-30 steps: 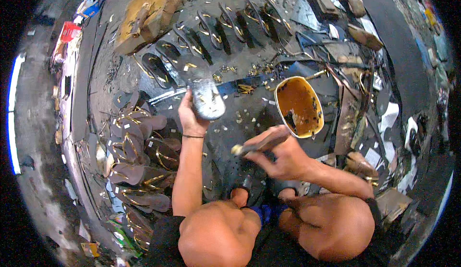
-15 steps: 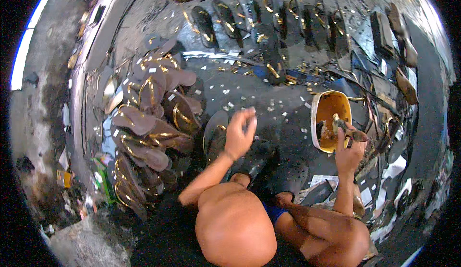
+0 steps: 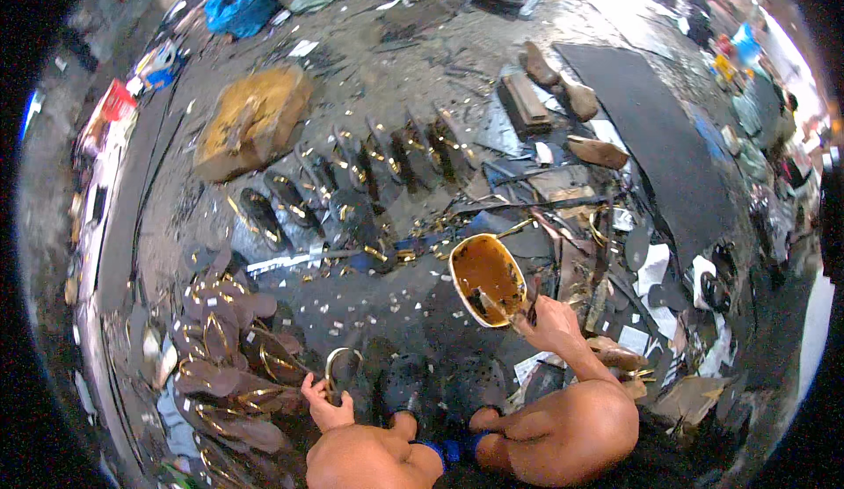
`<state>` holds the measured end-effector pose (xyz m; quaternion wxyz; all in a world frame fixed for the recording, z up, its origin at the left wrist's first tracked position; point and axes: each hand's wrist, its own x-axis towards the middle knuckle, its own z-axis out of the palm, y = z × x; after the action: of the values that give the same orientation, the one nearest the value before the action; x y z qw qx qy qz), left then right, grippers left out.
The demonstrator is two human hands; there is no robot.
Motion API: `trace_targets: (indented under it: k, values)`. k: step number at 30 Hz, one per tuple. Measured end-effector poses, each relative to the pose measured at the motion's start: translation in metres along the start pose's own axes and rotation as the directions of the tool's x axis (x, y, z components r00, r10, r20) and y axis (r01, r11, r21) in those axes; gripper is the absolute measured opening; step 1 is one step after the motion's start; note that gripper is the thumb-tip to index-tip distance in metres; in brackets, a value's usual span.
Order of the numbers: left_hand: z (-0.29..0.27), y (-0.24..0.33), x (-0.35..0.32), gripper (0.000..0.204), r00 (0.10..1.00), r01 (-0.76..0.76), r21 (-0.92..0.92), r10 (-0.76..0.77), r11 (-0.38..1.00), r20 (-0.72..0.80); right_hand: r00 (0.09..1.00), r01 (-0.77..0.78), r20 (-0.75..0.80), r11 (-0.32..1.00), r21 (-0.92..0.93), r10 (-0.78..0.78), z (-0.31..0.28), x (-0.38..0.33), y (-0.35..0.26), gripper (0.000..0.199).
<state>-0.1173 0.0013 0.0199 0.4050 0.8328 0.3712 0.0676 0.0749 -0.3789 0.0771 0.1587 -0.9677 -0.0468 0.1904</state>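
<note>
Left hand at gold-strapped sandal beside left clog; right hand at tub corner

Left hand [image 3: 330, 405] low, left of the feet, fingers and thumb spread about the near part of a dark sandal [image 3: 351, 375] with a gold strap. Sandal lies ahead and slightly right of the palm, between hand and left black clog [image 3: 407, 388]. Long axis seems to run away from the body, roughly alongside the clog; strap arches up at the far side of the fingers. Left hand is clearly nearer to it; right hand is well apart, across both feet.

Right hand [image 3: 556, 324] sits at the near right corner of the pale tub [image 3: 465, 302], fingers closed around a dark handle [image 3: 530, 302]. Brown residue [image 3: 489, 269] coats the tub inside.

Sandal pile [image 3: 209, 378] to the left of the left hand; row of sandals [image 3: 349, 162] well ahead, past scattered scraps.

Hard to make out: whether left fingers actually grip the sandal or only surround it, can't tell. Sandal's near end is hidden by hand and knee. Working end of the handle is not distinguishable against the tub rim. Left forearm is hidden by the knee.
</note>
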Motion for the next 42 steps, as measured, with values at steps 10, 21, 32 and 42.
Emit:
trace_targets:
  k: [10,21,32,42]
  values:
    - [0.094,0.001,0.057,0.073,0.624,-0.514,0.015,0.361,0.858,0.693,0.983,-0.034,0.136,0.604,0.796,-0.124,0.005,-0.014,0.014,0.033]
    - [0.074,0.148,0.095,0.05,0.573,0.647,-0.612,0.24,0.455,0.784,0.665,0.747,-0.563,0.448,0.491,-0.491,-0.022,0.049,-0.146,0.021]
    - [0.078,0.126,0.09,0.087,0.647,0.638,-0.676,0.22,0.368,0.73,0.749,0.652,-0.576,0.518,0.554,-0.328,-0.015,0.075,-0.129,0.016]
    - [0.076,0.149,0.078,0.072,0.611,0.634,-0.69,0.321,0.349,0.724,0.924,0.381,-0.337,0.527,0.76,-0.182,-0.028,0.11,-0.125,0.016]
